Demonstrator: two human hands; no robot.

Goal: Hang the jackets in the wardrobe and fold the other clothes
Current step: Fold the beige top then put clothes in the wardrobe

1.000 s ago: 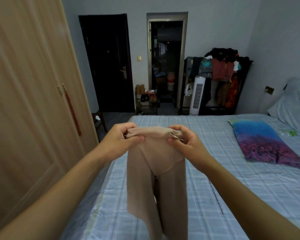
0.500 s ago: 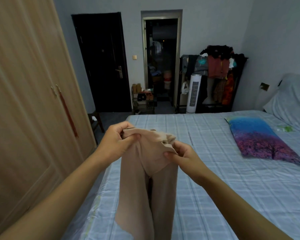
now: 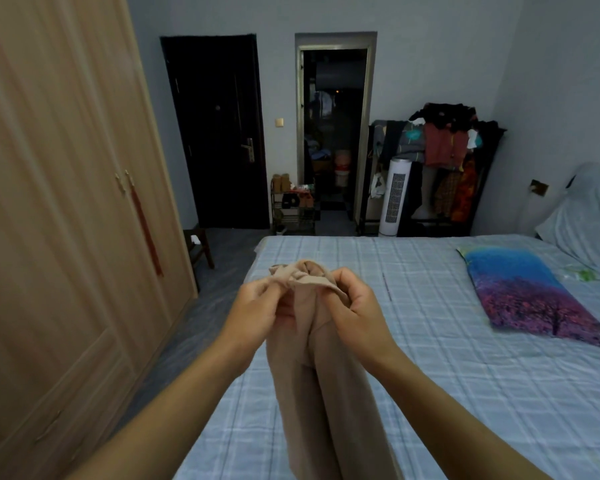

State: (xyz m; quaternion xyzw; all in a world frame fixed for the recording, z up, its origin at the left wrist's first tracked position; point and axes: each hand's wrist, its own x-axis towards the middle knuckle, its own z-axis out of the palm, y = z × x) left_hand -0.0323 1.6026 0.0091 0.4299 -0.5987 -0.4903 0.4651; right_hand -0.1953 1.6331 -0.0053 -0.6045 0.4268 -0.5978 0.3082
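I hold a pair of beige, thin stretchy leggings (image 3: 326, 393) up in the middle of the frame, above the near edge of the bed with its pale blue checked sheet (image 3: 447, 358). My left hand (image 3: 257, 313) has its fingers (image 3: 274, 289) closed on the bunched waistband, and my right hand (image 3: 355, 310) pinches the same waistband just beside it, fingers curled tight. The two legs hang straight down between my forearms to the bottom of the frame. The light wooden wardrobe (image 3: 59, 220) fills the left side, doors closed. A blue-and-purple printed pillow (image 3: 527, 296) lies on the bed at right.
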